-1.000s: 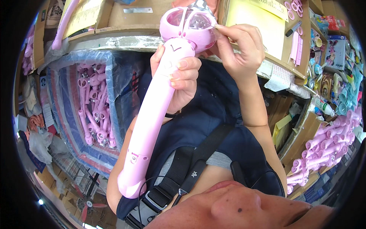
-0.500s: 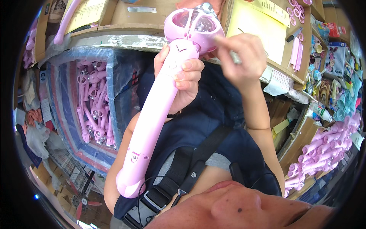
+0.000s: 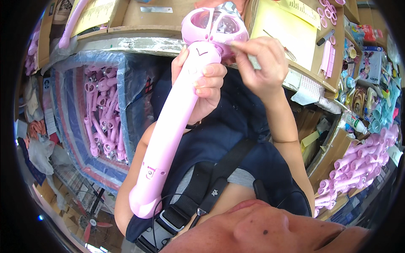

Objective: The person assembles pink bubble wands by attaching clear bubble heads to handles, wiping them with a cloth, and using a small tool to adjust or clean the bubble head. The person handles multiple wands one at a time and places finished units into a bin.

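A long pink toy wand (image 3: 171,126) slants across the front of my body, its rounded foot low on the left. At its top is a pink head (image 3: 216,31) with clear windows and a silvery faceted piece. My left hand (image 3: 206,86) is closed round the upper handle, just below the head. My right hand (image 3: 265,63) is closed in a pinch, its fingertips against or very near the lower right of the head. A small greyish-green piece (image 3: 254,62) shows between its fingers; its kind is unclear.
Left of me stands a striped plastic-lined bin (image 3: 80,122) with many pink wands (image 3: 107,109). Ahead, the workbench edge (image 3: 139,46) carries cardboard trays, a yellow sheet (image 3: 287,33), pink rings (image 3: 327,14) and a marker (image 3: 325,38). Pink parts (image 3: 358,168) are piled at right.
My right hand has shifted slightly left and down along the wand's head, and its fingers have turned, so the greyish-green piece shows more. My left hand and the wand stay almost still.
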`<state>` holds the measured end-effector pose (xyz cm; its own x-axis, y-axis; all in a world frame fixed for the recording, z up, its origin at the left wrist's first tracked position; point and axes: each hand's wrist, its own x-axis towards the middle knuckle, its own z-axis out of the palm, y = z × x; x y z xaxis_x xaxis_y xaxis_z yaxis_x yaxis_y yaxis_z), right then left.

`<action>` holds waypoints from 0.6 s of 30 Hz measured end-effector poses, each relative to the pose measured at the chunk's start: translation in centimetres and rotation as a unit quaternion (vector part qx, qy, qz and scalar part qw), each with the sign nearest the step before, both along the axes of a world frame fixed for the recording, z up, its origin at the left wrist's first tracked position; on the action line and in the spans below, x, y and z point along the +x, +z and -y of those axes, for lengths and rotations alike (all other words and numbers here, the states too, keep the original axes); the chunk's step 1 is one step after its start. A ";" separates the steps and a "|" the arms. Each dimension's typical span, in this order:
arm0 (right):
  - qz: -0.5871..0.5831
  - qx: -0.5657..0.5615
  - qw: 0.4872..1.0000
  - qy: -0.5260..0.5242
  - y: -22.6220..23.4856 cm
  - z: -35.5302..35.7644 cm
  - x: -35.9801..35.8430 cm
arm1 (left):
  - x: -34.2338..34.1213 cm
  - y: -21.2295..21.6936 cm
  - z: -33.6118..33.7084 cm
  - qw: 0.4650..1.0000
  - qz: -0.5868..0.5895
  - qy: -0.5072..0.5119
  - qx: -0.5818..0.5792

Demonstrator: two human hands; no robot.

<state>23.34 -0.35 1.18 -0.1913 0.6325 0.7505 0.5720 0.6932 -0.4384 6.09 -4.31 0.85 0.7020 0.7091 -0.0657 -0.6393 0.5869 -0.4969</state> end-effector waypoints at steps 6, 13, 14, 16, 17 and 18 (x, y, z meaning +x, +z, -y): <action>0.027 0.024 0.999 -0.005 0.1 0.0 0.0 | 0.0 0.2 0.2 1.000 0.001 -0.003 -0.011; -0.003 -0.016 1.000 -0.024 0.1 0.3 -0.1 | 0.2 0.1 0.0 1.000 -0.002 0.000 -0.002; 0.017 -0.026 0.994 -0.103 0.2 0.5 -0.1 | 0.2 0.0 0.0 1.000 -0.001 0.006 0.005; -0.031 -0.037 0.988 -0.146 0.1 0.5 -0.1 | 0.2 -0.1 0.1 1.000 -0.002 0.000 0.000; -0.007 -0.009 0.997 -0.073 0.0 0.4 -0.1 | 0.2 -0.1 0.1 1.000 -0.001 0.000 0.002; 0.006 0.028 1.000 -0.007 0.0 0.6 -0.1 | 0.2 -0.1 0.1 1.000 -0.004 0.002 0.000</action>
<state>23.22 -0.94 1.13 -0.1923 0.5929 0.7820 0.5872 0.7080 -0.3924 6.34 -4.38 0.70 0.6989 0.7117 -0.0714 -0.6451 0.5842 -0.4925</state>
